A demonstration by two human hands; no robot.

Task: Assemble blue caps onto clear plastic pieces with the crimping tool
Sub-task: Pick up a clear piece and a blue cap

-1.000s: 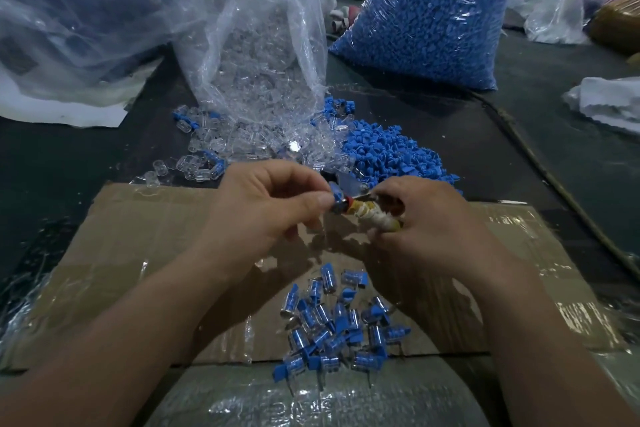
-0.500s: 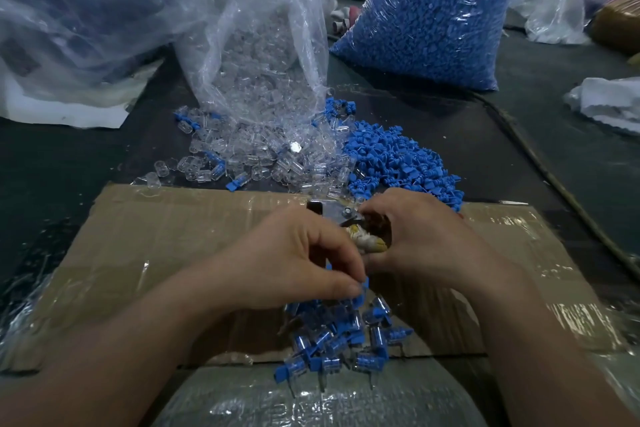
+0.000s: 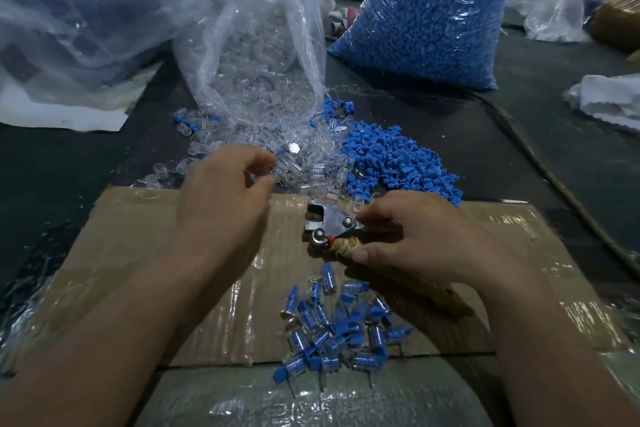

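On the taped cardboard sheet [image 3: 138,253] laid over the dark counter [image 3: 52,166], the right hand [image 3: 408,239] clamps round the wrapped handles of the crimping tool [image 3: 329,225], whose metal head points left. The left hand [image 3: 225,204] hovers at the edge of the loose clear plastic pieces [image 3: 304,166], fingers curled; I cannot tell whether it pinches one. Blue caps [image 3: 398,163] lie heaped just right of them, and capped pieces [image 3: 332,333] are piled nearer the person.

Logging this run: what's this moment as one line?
left hand at loose clear plastic pieces, grasp unclear; right hand grips metal crimping tool, jaws empty; finished blue-capped pieces piled on brown cardboard
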